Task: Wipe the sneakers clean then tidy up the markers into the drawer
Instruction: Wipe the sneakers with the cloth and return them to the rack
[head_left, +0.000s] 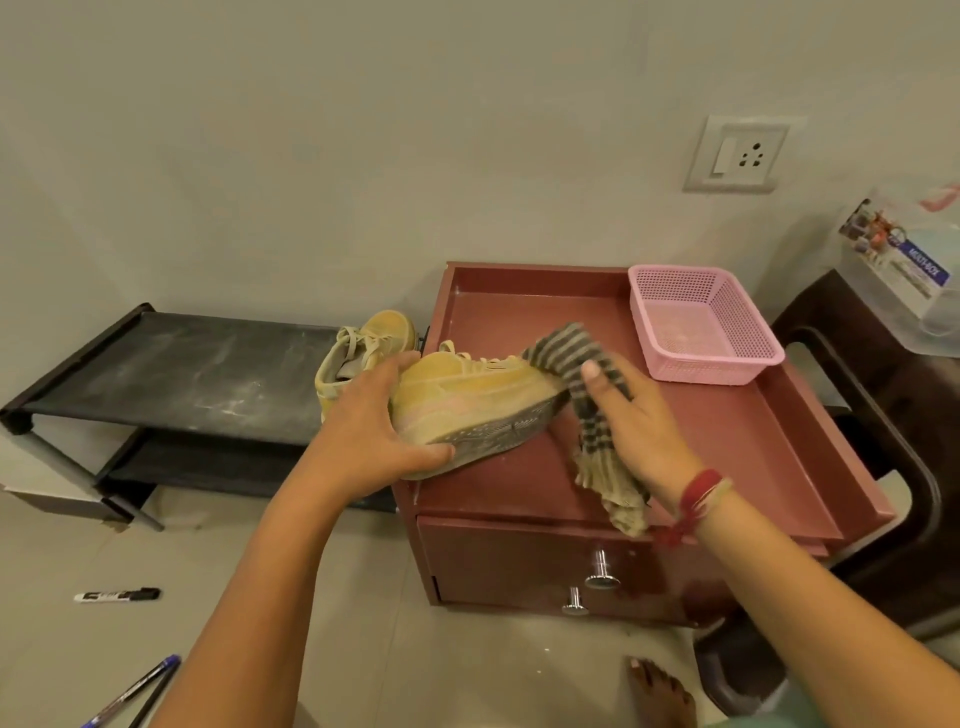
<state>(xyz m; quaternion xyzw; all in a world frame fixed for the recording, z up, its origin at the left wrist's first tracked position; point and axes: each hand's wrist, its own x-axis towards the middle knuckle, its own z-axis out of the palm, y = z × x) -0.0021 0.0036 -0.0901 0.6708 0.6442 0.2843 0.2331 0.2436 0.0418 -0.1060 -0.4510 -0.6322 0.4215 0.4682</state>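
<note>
Between both hands, sneaker (462, 395) heel in left fingers (415, 457), cloth (576, 364) under right fingers (592, 371)

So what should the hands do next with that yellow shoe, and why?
Probably slide the striped cloth along the side of the sneaker towards the left hand. The right hand grips the striped cloth against the sneaker's far end, the left hand holds the sneaker tilted over the red cabinet, and its side and sole look dusty.
</note>
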